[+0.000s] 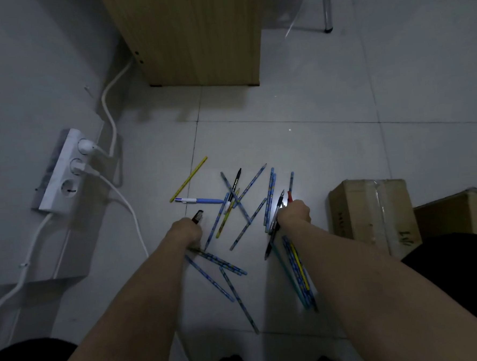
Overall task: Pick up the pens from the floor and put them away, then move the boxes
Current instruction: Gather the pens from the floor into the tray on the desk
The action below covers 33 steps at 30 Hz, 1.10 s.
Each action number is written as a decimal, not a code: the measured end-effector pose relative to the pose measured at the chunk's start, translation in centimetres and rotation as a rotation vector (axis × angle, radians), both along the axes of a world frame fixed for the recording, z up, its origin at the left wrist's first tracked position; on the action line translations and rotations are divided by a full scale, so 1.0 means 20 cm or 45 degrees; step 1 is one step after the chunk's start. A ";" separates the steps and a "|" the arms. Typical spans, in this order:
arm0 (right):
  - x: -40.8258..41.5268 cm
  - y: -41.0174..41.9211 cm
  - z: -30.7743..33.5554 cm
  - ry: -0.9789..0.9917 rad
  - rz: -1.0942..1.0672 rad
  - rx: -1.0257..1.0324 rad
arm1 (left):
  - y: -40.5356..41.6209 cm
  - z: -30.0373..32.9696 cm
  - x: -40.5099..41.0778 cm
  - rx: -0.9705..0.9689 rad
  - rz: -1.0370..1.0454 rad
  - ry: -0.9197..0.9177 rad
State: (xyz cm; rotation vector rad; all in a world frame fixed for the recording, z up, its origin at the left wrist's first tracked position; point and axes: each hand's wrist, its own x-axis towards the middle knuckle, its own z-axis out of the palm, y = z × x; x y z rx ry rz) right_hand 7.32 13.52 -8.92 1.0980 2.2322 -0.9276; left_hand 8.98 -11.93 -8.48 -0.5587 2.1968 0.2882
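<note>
Two hands (left hand [186,230], right hand [294,213]) — each gripping pens [234,203].

- Floor [297,107]: pale grey tiles, dark grout lines, dim light.
- Scattered pens [241,202] lie loose at centre, mostly blue-patterned, several crossing each other.
- Yellow pen [188,179] lies apart at 10 o'clock of the pile; a blue-and-white pen [199,201] just beside its lower end.
- Cardboard boxes [373,214] stand at 3 o'clock.
- Wooden cabinet [195,35] stands at 12 o'clock.
- White power strip [60,170] with plugged cables at 9 o'clock, against the wall.
</note>
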 end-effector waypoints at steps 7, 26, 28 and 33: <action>0.02 -0.02 -0.04 0.020 0.041 -0.010 | 0.15 -0.05 -0.08 0.213 0.180 0.346; 0.09 -0.01 -0.13 -0.059 0.127 -0.118 | 0.32 -0.15 -0.17 0.473 0.317 0.569; 0.07 -0.02 -0.12 -0.066 0.131 -0.151 | 0.32 -0.15 -0.18 0.462 0.309 0.568; 0.06 0.01 -0.08 -0.118 0.195 -0.192 | 0.32 -0.15 -0.21 0.433 0.278 0.574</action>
